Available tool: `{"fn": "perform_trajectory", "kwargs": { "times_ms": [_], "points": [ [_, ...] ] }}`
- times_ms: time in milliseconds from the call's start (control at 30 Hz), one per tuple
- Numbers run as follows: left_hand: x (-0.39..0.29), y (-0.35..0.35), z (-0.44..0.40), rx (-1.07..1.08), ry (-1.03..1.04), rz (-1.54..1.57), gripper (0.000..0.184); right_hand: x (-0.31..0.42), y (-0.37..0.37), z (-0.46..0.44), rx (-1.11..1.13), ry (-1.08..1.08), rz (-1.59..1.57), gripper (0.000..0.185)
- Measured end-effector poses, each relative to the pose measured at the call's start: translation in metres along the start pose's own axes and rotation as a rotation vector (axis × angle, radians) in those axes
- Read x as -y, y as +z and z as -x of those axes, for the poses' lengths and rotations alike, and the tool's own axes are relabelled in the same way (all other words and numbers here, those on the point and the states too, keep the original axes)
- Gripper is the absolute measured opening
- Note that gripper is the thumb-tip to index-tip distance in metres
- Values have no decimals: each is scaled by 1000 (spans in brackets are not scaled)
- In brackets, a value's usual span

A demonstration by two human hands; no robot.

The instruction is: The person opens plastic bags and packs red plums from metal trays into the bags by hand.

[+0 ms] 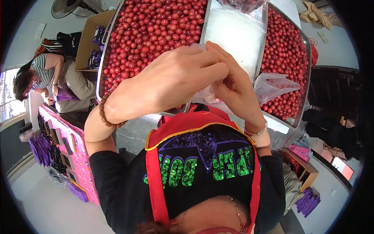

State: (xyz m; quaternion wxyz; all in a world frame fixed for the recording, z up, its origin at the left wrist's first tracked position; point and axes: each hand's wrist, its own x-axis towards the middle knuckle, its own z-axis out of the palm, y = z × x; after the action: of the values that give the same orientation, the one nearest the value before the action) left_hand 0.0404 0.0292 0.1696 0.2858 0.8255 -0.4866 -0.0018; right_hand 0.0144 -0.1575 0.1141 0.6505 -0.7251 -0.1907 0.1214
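Observation:
My left hand, with a wooden bead bracelet at the wrist, is closed in a pinch with its fingers crossing my right. Close against it, my right hand, with a silver bangle, is bent with thumb and fingers together. Between them is a thin clear plastic bag, mostly covered by my fingers; its contents are hard to make out. Beyond my hands lies a metal tray heaped with small round red fruit. A white tray section stands beside it.
To the right is a second metal tray of red fruit, with a clear plastic bag on it. A cardboard box holds purple packets. At left a seated person handles something purple near a pink-covered table.

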Motion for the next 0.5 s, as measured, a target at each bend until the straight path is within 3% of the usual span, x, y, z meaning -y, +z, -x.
{"fn": "perform_trajectory", "kwargs": {
  "times_ms": [100, 200, 300, 367, 500],
  "points": [
    [11, 10, 2, -142, 88, -82, 22, 1, -4, 0, -8, -11, 34, 62],
    [8, -15, 23, -325, 5, 31, 16, 4, -6, 0, -17, 74, -65, 64],
    [5, -18, 62, -660, -486, 454, 19, 7, -8, -1, -58, 132, -79, 65],
    [40, -14, 108, -819, -395, 706, 17, 17, -3, -1, -155, 125, -51, 63],
    [80, 19, 222, -1033, -990, 494, 17, 31, -2, -5, -142, 78, -29, 62]
  ]
}}
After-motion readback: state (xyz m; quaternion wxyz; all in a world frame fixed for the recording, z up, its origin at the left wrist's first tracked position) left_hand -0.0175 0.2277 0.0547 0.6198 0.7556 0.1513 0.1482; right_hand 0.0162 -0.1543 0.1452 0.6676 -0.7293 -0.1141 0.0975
